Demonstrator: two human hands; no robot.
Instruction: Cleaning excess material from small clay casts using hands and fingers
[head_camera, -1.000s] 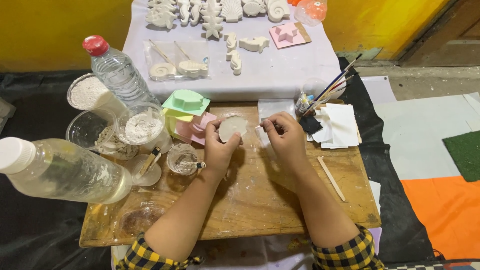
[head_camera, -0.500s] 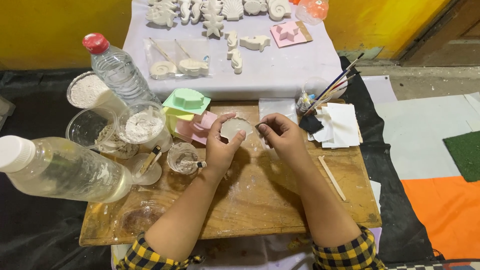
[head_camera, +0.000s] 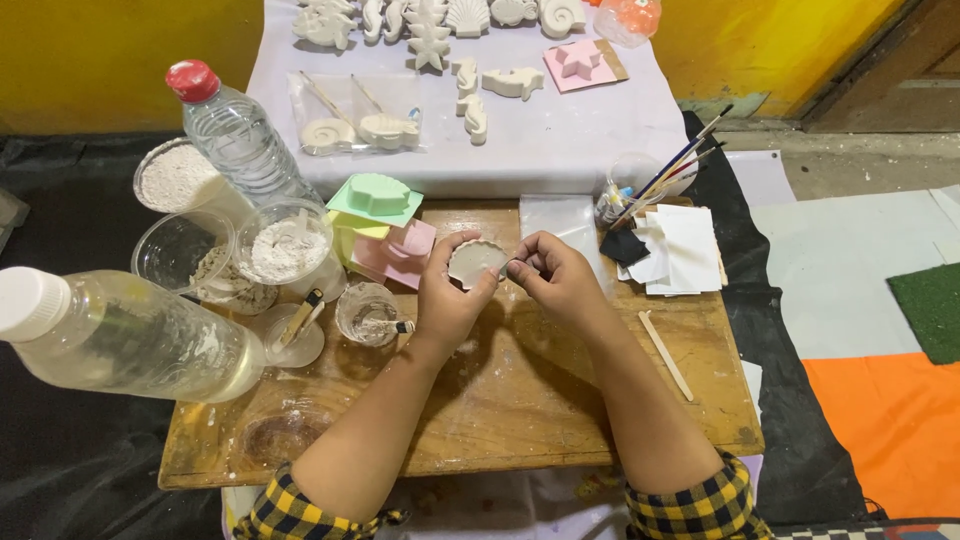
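Hands — left hand (head_camera: 447, 300), right hand (head_camera: 556, 278) — pinch shell cast (head_camera: 474, 262) above bare board (head_camera: 560, 400).

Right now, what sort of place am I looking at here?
Likely a home craft corner for plaster casting: white cast shapes drying on a cloth, cups of white powder, paintbrushes, and both hands on a shell-shaped cast.
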